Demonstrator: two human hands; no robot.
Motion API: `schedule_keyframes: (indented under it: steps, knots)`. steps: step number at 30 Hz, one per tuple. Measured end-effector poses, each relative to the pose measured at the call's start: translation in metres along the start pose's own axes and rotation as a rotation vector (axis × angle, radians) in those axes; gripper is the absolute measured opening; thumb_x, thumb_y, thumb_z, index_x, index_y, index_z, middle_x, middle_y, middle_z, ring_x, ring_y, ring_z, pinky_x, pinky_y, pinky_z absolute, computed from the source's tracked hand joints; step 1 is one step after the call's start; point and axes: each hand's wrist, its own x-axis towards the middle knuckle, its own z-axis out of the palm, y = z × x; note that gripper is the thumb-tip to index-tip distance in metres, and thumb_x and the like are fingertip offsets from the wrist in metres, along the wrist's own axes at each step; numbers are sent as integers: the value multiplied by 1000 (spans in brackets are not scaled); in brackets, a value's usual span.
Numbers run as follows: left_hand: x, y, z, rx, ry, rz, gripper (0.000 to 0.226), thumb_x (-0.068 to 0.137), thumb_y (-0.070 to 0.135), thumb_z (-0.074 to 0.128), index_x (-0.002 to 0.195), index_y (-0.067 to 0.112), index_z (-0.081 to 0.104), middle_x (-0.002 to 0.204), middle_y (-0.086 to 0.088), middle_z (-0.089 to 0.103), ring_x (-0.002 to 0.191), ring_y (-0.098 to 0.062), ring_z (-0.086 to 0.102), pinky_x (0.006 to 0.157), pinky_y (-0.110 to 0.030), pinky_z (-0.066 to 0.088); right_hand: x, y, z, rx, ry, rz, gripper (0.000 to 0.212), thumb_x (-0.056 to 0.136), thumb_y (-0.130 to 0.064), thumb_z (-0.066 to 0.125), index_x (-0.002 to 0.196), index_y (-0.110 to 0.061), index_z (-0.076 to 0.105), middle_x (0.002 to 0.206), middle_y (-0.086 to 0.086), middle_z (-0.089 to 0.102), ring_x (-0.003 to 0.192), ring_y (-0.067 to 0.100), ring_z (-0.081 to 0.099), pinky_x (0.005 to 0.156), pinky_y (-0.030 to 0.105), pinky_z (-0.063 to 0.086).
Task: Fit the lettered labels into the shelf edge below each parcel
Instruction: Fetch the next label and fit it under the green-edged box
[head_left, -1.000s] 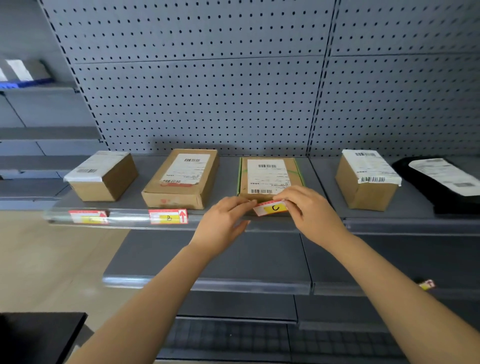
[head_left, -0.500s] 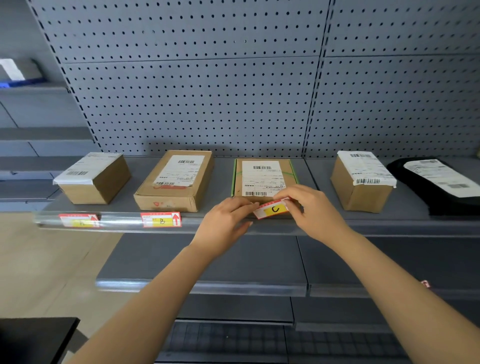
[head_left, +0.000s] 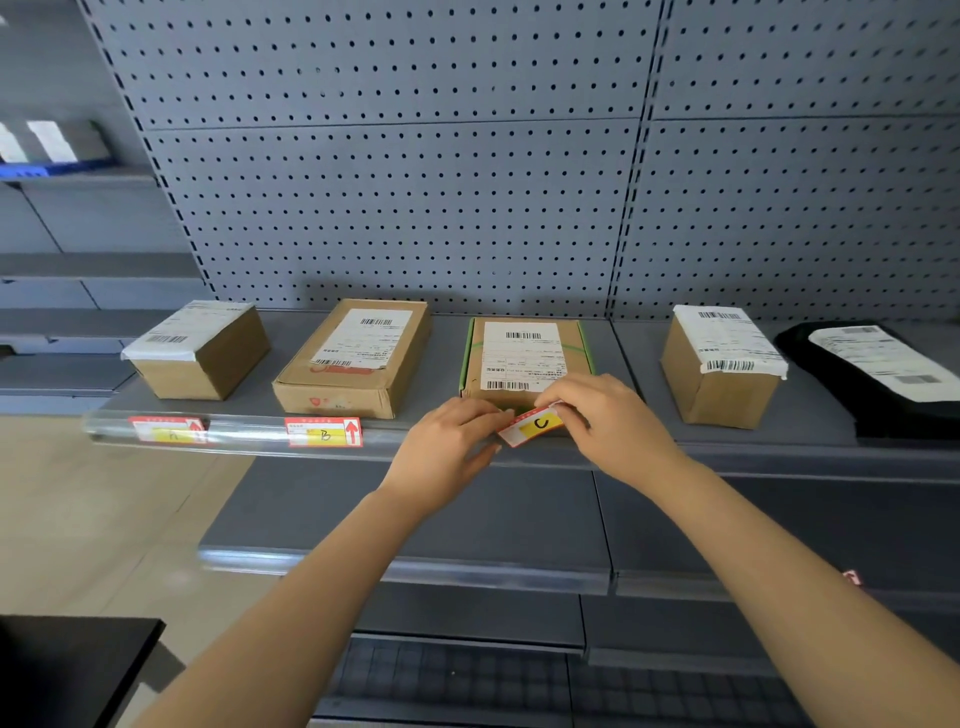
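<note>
A red-and-yellow label marked C (head_left: 532, 426) is pinched between my left hand (head_left: 447, 452) and my right hand (head_left: 608, 423), tilted, at the shelf edge (head_left: 249, 441) just below the flat parcel with green tape (head_left: 524, 358). Two labels sit in the clear edge strip: label A (head_left: 169, 430) below the small box (head_left: 200, 351) and label B (head_left: 324, 432) below the long box (head_left: 353, 358). To the right stand a taller box (head_left: 722, 364) and a black bag parcel (head_left: 878, 374), with no label visible below them.
A grey pegboard wall (head_left: 415, 182) backs the shelf. A lower shelf (head_left: 405, 561) juts out beneath my arms, with a small red scrap (head_left: 852, 577) at its right edge. A dark surface (head_left: 67, 665) lies at bottom left, over a beige floor (head_left: 93, 519).
Both hands keep the C label at the same spot on the shelf edge; it stays tilted. Only the view has shifted slightly.
</note>
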Motion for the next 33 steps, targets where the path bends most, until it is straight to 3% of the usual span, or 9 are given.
schedule_keyframes:
  steps: [5, 10, 13, 16, 20, 28, 33]
  knots:
    - [-3, 1, 3, 5, -4, -1, 37, 78, 14, 77, 114, 13, 69, 108, -3, 68, 93, -24, 62, 75, -33, 53, -1, 1, 5, -25, -23, -10, 16, 89, -4, 56, 92, -15, 66, 92, -1, 68, 77, 8, 43, 69, 26, 36]
    - [-1, 0, -1, 16, -1, -31, 40, 79, 14, 75, 117, 15, 67, 110, -3, 67, 97, -24, 61, 79, -35, 52, 4, 9, -4, -38, 58, 7, 14, 87, -2, 58, 92, -13, 65, 94, 1, 69, 76, 22, 57, 71, 31, 41]
    - [-1, -2, -2, 15, 4, -42, 41, 79, 14, 75, 119, 16, 66, 112, -2, 66, 98, -24, 60, 79, -34, 51, 7, 9, -9, -30, 55, -2, 15, 87, -1, 58, 92, -13, 65, 94, 1, 68, 76, 20, 56, 73, 29, 37]
    - [0, -2, -1, 22, -10, -43, 41, 79, 15, 75, 119, 15, 66, 112, -3, 66, 99, -25, 60, 79, -35, 52, 6, 4, -9, -35, 42, -10, 15, 87, 0, 59, 92, -12, 66, 96, 3, 69, 80, 9, 45, 71, 22, 32]
    - [0, -2, 0, 26, -16, -35, 42, 78, 15, 76, 119, 15, 66, 112, -3, 66, 98, -25, 61, 78, -35, 52, 7, 6, -10, -10, 11, 27, 16, 89, -3, 56, 95, -14, 64, 102, 1, 68, 84, 7, 43, 70, 10, 26]
    - [4, -4, 4, 14, -26, -23, 41, 79, 16, 75, 120, 14, 65, 113, -4, 65, 102, -25, 60, 80, -36, 52, 7, 13, -13, 27, -23, 61, 19, 88, -6, 57, 99, -20, 63, 99, -7, 66, 83, 19, 54, 70, 27, 39]
    - [3, -3, 6, 1, -21, -30, 43, 81, 16, 74, 122, 15, 64, 115, -3, 65, 105, -24, 59, 83, -35, 52, 5, 14, -13, 51, -23, 83, 19, 89, -6, 57, 98, -21, 63, 95, -15, 60, 83, 17, 54, 69, 26, 41]
